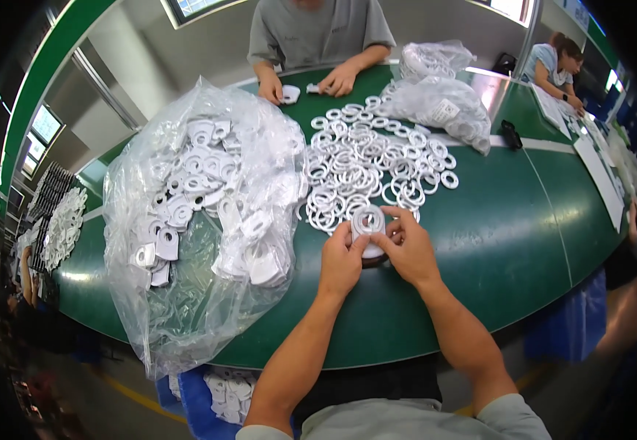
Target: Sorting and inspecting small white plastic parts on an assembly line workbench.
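Observation:
Between my two hands, close to the near edge of the green table, is a white plastic part (369,217) with a round ringed end and a hole in it. My left hand (341,258) grips its left side, thumb on the lower face. On the opposite side my right hand (411,248) holds it with thumb and bent fingers. A dark round object partly shows under the part, mostly hidden. Just beyond my hands lies a spread pile of white rings (362,165). To the left, an opened clear plastic bag (131,220) holds many white plastic parts (201,165) with round holes.
Across the green table (494,242), a co-worker's hands (339,79) handle similar white parts. Filled clear bags (436,103) stand at the back right, near a small black object (510,135). Another person sits far right. Blue bins (204,403) with white parts are below the near edge.

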Demonstrator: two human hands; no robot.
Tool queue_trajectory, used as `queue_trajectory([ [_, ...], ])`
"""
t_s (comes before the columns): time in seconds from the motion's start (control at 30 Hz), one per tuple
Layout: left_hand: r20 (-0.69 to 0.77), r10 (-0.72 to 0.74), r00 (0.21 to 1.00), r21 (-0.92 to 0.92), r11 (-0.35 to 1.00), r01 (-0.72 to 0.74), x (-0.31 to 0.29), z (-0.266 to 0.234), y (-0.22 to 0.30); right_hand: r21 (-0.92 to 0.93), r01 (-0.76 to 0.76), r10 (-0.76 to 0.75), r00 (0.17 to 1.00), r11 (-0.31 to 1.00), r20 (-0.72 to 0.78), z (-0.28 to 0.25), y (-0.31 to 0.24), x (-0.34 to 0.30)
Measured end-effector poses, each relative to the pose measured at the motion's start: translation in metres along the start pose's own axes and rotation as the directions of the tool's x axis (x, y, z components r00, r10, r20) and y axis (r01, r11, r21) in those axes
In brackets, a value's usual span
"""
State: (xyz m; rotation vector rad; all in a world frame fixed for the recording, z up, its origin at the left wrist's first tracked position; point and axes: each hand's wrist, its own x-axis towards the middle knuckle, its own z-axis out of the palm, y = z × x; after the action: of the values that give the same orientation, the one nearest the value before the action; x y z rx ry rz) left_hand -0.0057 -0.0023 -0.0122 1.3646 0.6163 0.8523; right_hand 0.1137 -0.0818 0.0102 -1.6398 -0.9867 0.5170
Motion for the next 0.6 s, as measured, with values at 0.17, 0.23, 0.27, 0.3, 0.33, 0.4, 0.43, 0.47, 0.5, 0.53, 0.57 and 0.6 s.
queue_trajectory([
  [0.17,0.018,-0.044,0.999,0.196,0.980,0.039,-0.006,0.002,0.006,-0.255,0.259,-0.269,0.963,0.932,-0.005,-0.003,-0.004,-0.005],
  [0.23,0.006,-0.012,1.000,0.228,0.974,0.010,-0.006,0.001,0.007,-0.265,0.275,-0.284,0.959,0.924,0.004,-0.001,-0.006,-0.004],
  [0.27,0.000,0.027,1.000,0.318,0.948,-0.025,-0.006,0.000,0.007,-0.170,0.233,-0.245,0.968,0.958,-0.051,0.000,-0.006,-0.003],
  [0.3,-0.002,0.065,0.998,0.406,0.912,-0.059,-0.005,0.000,0.007,-0.071,0.192,-0.199,0.975,0.979,-0.102,0.001,-0.006,-0.002],
  [0.33,-0.002,0.066,0.998,0.405,0.912,-0.060,-0.006,0.001,0.007,-0.072,0.193,-0.199,0.975,0.979,-0.102,0.000,-0.006,0.000],
  [0.4,0.032,0.142,0.989,0.461,0.876,-0.141,-0.009,0.003,0.008,-0.137,0.234,-0.253,0.957,0.962,-0.144,-0.003,-0.005,0.003],
  [0.43,0.034,0.143,0.989,0.461,0.876,-0.143,-0.011,0.005,0.009,-0.138,0.234,-0.254,0.956,0.962,-0.145,-0.005,-0.002,0.004],
  [0.47,0.054,0.142,0.988,0.495,0.856,-0.150,-0.013,0.008,0.011,-0.146,0.230,-0.252,0.955,0.962,-0.158,-0.006,0.001,0.005],
  [0.5,0.074,0.139,0.988,0.528,0.834,-0.157,-0.015,0.010,0.013,-0.153,0.225,-0.250,0.953,0.962,-0.171,-0.007,0.003,0.005],
  [0.53,0.074,0.139,0.987,0.529,0.834,-0.157,-0.015,0.011,0.014,-0.153,0.225,-0.250,0.953,0.962,-0.172,-0.006,0.002,0.004],
  [0.57,0.072,0.155,0.985,0.535,0.828,-0.169,-0.016,0.013,0.015,-0.175,0.215,-0.246,0.953,0.961,-0.179,-0.005,0.000,0.003],
  [0.6,0.070,0.169,0.983,0.542,0.821,-0.180,-0.017,0.013,0.015,-0.197,0.205,-0.241,0.953,0.959,-0.186,-0.005,0.000,0.002],
])
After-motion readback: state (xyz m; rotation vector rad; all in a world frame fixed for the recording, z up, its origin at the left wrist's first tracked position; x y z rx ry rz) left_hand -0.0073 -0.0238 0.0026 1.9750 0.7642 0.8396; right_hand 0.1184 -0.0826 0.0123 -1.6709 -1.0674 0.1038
